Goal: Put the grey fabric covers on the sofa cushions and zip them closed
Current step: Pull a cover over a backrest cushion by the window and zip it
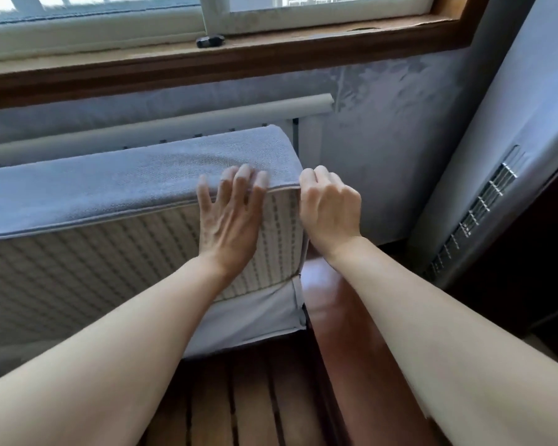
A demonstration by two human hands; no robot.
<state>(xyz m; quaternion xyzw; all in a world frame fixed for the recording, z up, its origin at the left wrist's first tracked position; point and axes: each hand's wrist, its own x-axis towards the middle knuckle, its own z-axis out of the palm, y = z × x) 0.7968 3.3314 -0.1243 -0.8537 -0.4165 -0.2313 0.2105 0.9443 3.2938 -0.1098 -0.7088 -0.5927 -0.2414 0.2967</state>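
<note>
In the head view, the right hand [331,206] has its grip curled over the piped edge of the grey cover [126,185] at the cushion's top right corner, fingers pinching the fabric there. The left hand [229,220] lies spread and flat, fingertips on that same edge, palm against the striped cushion [110,262]. The cushion stands on edge on a slatted wooden sofa frame [245,397], below the window sill [207,59] (a second cushion leans at the right).

The striped face is exposed between the grey edges, so the cover looks not yet closed. To do this well, brace with the flat hand and pull the corner fully over before drawing the edges together; I cannot see a zip.
</note>
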